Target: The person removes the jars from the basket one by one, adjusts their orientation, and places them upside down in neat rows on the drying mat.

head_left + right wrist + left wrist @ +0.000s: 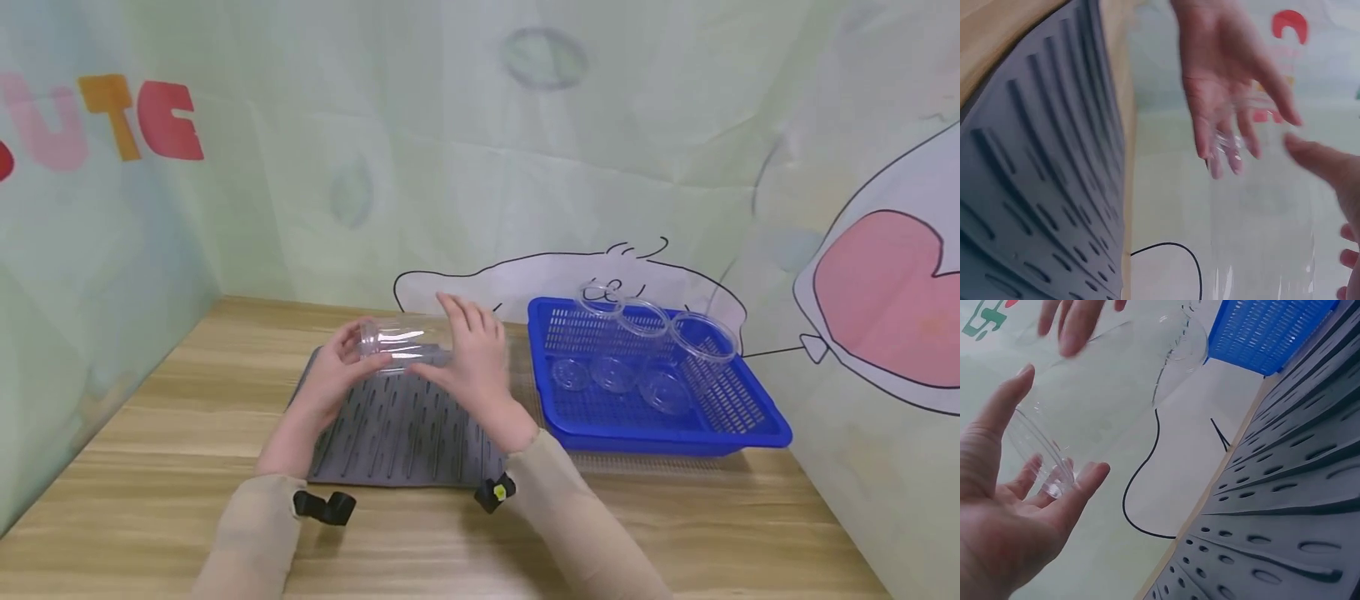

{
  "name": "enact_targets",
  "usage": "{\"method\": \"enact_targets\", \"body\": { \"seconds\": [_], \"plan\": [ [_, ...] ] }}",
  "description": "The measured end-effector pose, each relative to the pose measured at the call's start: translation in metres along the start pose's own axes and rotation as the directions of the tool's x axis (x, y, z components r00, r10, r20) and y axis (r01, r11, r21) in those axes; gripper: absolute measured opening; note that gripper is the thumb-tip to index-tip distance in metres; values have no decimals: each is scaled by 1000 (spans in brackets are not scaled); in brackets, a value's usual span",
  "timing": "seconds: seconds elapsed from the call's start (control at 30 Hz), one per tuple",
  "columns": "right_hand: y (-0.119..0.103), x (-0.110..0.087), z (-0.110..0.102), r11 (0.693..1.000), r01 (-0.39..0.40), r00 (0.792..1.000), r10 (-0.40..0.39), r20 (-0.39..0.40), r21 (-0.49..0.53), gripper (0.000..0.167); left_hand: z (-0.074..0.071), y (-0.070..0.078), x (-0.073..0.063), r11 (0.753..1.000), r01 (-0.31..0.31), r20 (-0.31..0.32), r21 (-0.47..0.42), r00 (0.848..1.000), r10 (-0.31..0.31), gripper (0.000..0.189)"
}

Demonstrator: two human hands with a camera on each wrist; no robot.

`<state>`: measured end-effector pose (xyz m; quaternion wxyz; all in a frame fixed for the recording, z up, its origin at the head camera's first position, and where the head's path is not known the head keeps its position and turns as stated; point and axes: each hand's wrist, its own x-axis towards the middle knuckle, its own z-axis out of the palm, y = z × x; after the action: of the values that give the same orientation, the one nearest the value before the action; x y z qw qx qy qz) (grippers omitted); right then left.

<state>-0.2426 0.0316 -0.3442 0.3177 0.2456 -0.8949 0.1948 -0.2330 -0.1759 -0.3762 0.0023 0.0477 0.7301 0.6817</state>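
Note:
A clear plastic cup (408, 342) lies on its side in the air above a grey ridged mat (408, 429), between both hands. My left hand (337, 367) grips its left, ringed end; thumb and fingers go round that end in the left wrist view, where the cup (1110, 394) slants upward. At the other end is my right hand (476, 358), its fingers fairly straight and spread, thumb low against the near side. From the right wrist, the right thumb (1319, 162) overlaps the cup's side, and the left hand (1222, 81) appears at the far end.
A blue perforated basket (555, 425) stands on the wooden table (187, 392) to the right of the mat. In it, 3 clear cups (667, 392) stand upright in a row, rims above the basket's back wall. A printed cloth backdrop (337, 208) closes the back and sides.

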Motion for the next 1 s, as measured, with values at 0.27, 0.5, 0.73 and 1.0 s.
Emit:
{"method": "enact_targets", "body": {
  "seconds": [0.27, 0.5, 0.73, 1.0],
  "plan": [
    [13, 4, -4, 860, -202, 932, 315, -178, 468, 97, -11, 5, -2, 959, -123, -49, -253, 992, 115, 50],
    [19, 1, 3, 414, -380, 818, 568, 92, 827, 95, -14, 7, -6, 893, -187, -65, -409, 982, 176, 46],
    [23, -6, 16, -10, -323, 788, 550, 275, 946, 117, -9, 5, -6, 876, -208, -35, -435, 976, 214, 50],
    [17, -10, 24, -264, -231, 776, 531, 341, 936, 133, 0, 2, -2, 887, -194, 7, -420, 976, 216, 50]
  ]
}}
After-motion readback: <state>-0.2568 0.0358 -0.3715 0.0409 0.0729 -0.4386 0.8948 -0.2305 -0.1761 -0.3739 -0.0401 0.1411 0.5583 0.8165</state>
